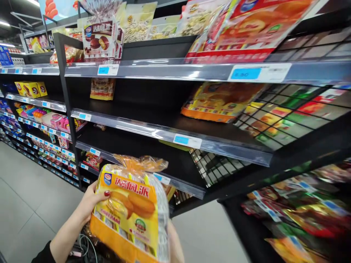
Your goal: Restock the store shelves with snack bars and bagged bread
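Observation:
A yellow and orange bag of snack cakes (128, 215), its clear top gathered and tied, is held up in front of the shelves. My left hand (93, 199) grips its left edge, with the thumb lying on the front and the fingers behind. On the far side of the bag, my right hand (175, 241) shows only as a strip of hand or wrist along the right edge. Its fingers are hidden behind the bag. Below the bag, a dark thing with a thin pale cable (89, 243) shows in part.
A black shelf rack (137, 106) with clear price strips stands before me. A red bag (246, 29) and a chocolate pie bag (100, 40) sit on the upper shelf. An orange-edged bag (219, 102) and a small bag (102, 88) stand below. Wire mesh (296, 109) closes the right end.

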`<control>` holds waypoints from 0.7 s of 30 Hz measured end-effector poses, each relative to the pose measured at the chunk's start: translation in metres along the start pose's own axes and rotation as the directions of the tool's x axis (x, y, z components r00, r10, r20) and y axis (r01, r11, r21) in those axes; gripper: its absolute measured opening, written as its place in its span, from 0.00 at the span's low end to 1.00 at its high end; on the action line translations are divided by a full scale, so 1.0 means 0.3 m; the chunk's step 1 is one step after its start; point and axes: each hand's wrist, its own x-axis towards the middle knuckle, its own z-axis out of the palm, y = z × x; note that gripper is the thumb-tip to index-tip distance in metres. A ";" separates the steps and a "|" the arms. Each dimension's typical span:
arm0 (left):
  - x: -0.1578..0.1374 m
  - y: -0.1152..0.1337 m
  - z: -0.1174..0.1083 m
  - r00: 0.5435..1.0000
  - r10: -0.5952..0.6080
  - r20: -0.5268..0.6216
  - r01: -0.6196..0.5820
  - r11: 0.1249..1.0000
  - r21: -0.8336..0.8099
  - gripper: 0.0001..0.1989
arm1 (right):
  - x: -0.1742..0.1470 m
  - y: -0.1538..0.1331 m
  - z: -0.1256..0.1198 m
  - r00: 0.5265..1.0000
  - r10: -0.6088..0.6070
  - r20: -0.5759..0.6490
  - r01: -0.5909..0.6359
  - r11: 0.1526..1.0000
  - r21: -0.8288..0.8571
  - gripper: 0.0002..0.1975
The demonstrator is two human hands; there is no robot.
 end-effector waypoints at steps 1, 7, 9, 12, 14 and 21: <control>-0.003 0.008 0.006 1.000 0.009 -0.019 -0.009 1.000 0.017 0.27 | -0.016 -0.002 -0.006 1.000 0.021 -0.016 -0.021 1.000 0.014 0.32; -0.006 0.028 -0.007 0.999 -0.029 -0.036 0.032 0.994 0.102 0.28 | -0.054 -0.007 0.009 0.988 0.036 -0.150 -0.043 0.998 -0.041 0.42; -0.013 0.035 -0.010 0.999 -0.037 -0.004 0.037 0.989 0.146 0.27 | -0.048 -0.014 0.021 0.989 0.052 -0.135 -0.053 0.999 -0.006 0.40; -0.021 0.043 -0.004 0.999 -0.029 0.030 0.022 0.975 0.222 0.27 | -0.049 -0.023 0.029 0.990 0.054 -0.133 -0.050 0.998 0.035 0.40; -0.021 0.042 0.002 0.999 -0.029 0.034 0.020 0.971 0.237 0.28 | -0.058 -0.027 0.031 0.988 0.048 -0.144 -0.042 0.998 0.045 0.39; -0.003 0.030 0.024 0.998 -0.030 0.047 0.016 0.963 0.270 0.31 | -0.078 -0.044 0.044 0.986 0.031 -0.166 -0.019 0.997 0.073 0.38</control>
